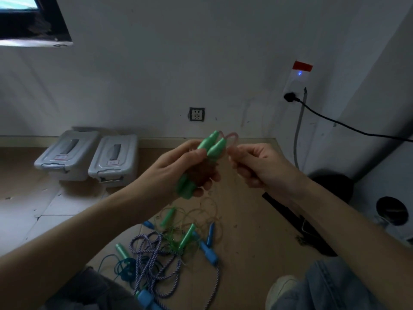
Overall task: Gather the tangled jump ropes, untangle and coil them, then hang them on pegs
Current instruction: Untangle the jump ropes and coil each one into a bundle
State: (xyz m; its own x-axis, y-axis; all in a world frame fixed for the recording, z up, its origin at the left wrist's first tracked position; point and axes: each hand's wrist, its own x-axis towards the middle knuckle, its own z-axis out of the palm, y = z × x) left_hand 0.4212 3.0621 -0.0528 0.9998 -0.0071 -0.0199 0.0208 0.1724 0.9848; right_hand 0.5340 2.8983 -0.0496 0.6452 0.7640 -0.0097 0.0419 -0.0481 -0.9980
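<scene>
Head view: left hand (178, 168) clenches paired green plastic jump-rope handles (212, 145); right hand (257, 166) pinches pale pink cord (232, 137), likely for coiling.

The left hand (178, 168) grips a pair of green handles (211, 145) side by side, their tips pointing up and away. Just right of it, the right hand (257, 166) pinches the pinkish cord (232, 136) that loops out of those tips. Below both hands, on the floor (245, 220), lies a tangled heap of ropes (165, 249) with green and blue handles. Beyond the left hand, two grey lidded bins (89, 155) stand against the wall
</scene>
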